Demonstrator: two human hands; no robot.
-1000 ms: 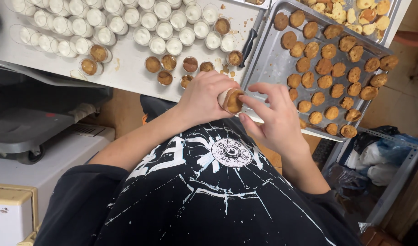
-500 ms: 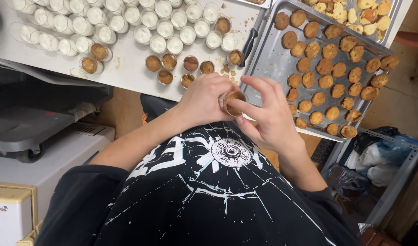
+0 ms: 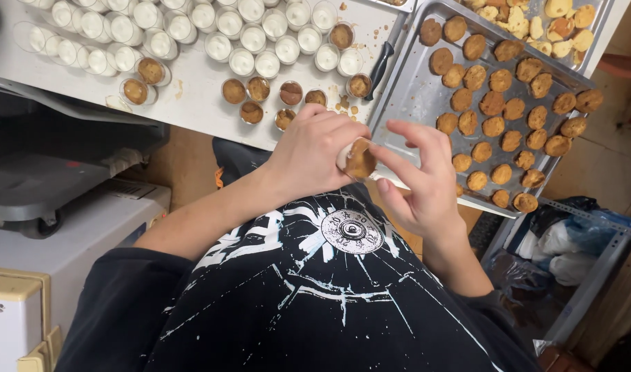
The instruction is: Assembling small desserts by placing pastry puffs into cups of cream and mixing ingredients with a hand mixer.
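A: Item one, the small clear cup (image 3: 357, 160). Location?

B: Held in front of the person's chest, just below the edge of the white table (image 3: 198, 103). The left hand (image 3: 314, 153) was wrapped around its wall, fingers closed on it. A round brown cookie sat at its mouth.

A: Right hand?

B: The right hand (image 3: 418, 180) had its thumb and forefinger pressed to the cookie at the cup's mouth, the other fingers spread loose and holding nothing.

A: Handling notes for the cup?

B: Judged light, thin-walled, likely to flex under a hard squeeze. Best gripped around the side wall, as it was. The cookie looked crumbly, to go by the crumbs on the table; press on its flat face, not the edge.

A: Surroundings?

B: Rows of white-filled cups (image 3: 191, 27) on the table, a few cookie-topped cups (image 3: 259, 88) nearer. A metal baking tray (image 3: 412, 89) of cookies (image 3: 493, 103) lay to the right. A dark-handled knife (image 3: 383, 56) lay between cups and tray.
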